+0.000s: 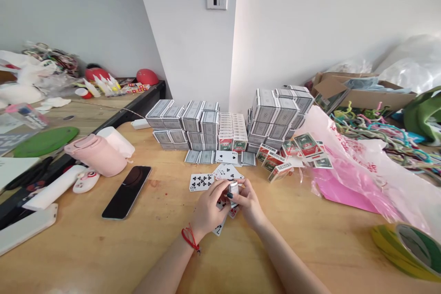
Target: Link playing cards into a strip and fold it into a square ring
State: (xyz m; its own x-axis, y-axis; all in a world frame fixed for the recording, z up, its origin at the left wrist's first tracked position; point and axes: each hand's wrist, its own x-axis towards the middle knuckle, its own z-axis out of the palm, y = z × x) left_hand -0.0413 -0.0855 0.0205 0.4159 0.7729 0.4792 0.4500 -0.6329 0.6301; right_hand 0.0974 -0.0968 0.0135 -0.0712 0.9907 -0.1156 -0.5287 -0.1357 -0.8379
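Note:
Between my two hands is a curved playing card or small packet of cards (234, 188), its patterned back showing; how many cards it holds I cannot tell. My left hand (208, 207) grips it from the left, a red string bracelet on the wrist. From the right, my right hand (251, 204) closes on it with thumb and fingers. Under and around the hands lie loose face-up cards, among them a nine of clubs (200, 182) and, partly covered, a seven (218, 229). A two of spades (226, 156) lies farther back, beside face-down cards (200, 156).
Stacks of grey-backed cards (199, 119) stand along the wall, with taller stacks (272, 115) to the right. Card boxes (274, 158) lie nearby. A phone (127, 192) and pink pouch (99, 154) are left; a tape roll (406, 248) and plastic bag (365, 161) are right.

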